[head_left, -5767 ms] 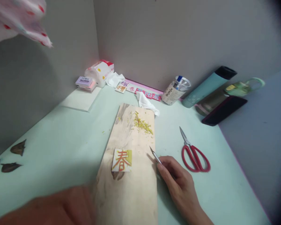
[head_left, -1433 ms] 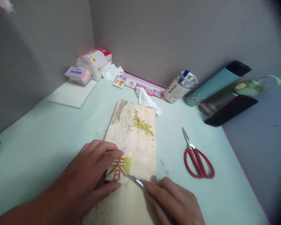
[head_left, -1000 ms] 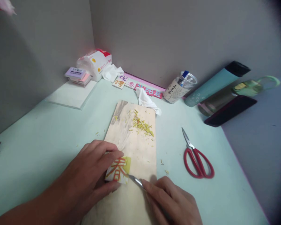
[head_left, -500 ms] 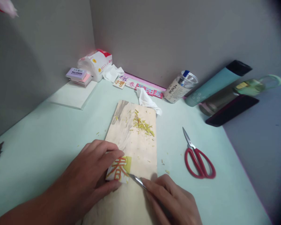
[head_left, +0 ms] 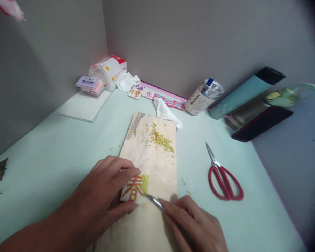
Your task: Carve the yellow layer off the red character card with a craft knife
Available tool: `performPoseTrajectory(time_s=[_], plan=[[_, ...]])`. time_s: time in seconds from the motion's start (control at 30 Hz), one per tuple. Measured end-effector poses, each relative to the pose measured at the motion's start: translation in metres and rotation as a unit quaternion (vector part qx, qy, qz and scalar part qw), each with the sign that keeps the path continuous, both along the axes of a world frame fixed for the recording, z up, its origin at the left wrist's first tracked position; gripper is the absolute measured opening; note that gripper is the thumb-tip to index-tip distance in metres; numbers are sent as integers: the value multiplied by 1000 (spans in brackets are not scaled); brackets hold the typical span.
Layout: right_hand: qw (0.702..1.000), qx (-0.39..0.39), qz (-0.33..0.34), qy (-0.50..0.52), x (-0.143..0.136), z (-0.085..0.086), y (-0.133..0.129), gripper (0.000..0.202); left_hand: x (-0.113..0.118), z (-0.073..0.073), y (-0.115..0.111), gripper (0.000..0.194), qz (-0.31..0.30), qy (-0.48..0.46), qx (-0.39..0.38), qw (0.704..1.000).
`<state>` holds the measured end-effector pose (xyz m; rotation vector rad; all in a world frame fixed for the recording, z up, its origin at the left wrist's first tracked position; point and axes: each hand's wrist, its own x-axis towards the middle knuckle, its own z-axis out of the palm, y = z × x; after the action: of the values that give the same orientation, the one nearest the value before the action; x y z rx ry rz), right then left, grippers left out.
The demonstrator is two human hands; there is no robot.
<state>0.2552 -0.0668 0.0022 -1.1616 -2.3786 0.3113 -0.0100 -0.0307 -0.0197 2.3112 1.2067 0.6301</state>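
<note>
A small square carving block (head_left: 134,189) lies on the wooden board (head_left: 162,171), its face carrying a red-outlined Chinese character on white with a yellow-green corner. Thumb and fingers of my left hand (head_left: 112,189) grip the block from its left side, at the top and bottom edges. In my right hand (head_left: 194,224) is a carving knife (head_left: 156,202), held like a pen. Its blade tip touches the block's right edge, or is just beside it. Yellow-green shavings (head_left: 162,140) are heaped on the far part of the board.
Red-handled scissors (head_left: 225,182) lie right of the board. Behind it are a crumpled tissue (head_left: 166,113), several carved pieces (head_left: 162,99) and a plastic cup (head_left: 203,98). Bottles (head_left: 246,92) and a dark phone-like slab (head_left: 262,124) stand back right; a tissue pack (head_left: 109,71) sits back left.
The whole view has shifted slightly, so things appear a little further right. Both hands, the block and the knife keep nearly the same positions relative to each other.
</note>
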Motion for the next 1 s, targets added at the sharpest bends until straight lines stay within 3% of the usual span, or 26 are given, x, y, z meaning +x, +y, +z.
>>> performPoseTrajectory(time_s=[0.17,1.0], plan=[[1000,0,-4,-4,0,2,-1,26,3,1,-1,39,25,-3,-3,1000],[1000,5,-4,-13,-1,0,0,27,-2,-1,0,41,-1,4,-1,1000]])
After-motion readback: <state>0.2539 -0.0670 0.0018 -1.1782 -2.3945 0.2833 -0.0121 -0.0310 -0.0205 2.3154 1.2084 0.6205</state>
